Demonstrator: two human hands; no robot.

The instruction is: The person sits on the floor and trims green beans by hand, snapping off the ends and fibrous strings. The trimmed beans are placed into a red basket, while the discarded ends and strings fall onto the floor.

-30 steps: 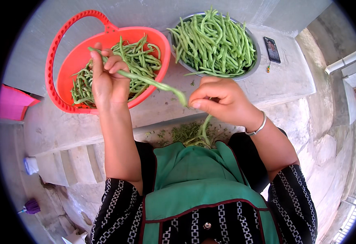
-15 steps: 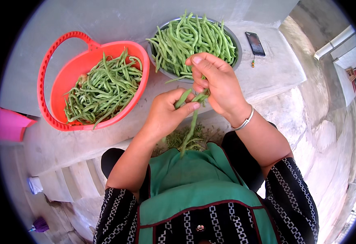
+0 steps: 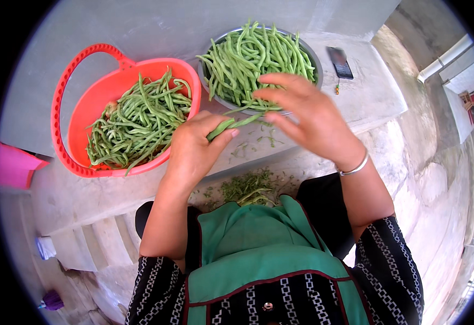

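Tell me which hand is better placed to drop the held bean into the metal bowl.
Left, probably. The left hand already grips the green bean, whose tip points toward the metal bowl. The right hand is open and empty beside it.

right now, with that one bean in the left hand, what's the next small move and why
Probably bring the right hand back to the bean and pinch its free tip. The left hand has it in its grip, the tip points toward the open right hand above the metal bowl, and trimmings lie below.
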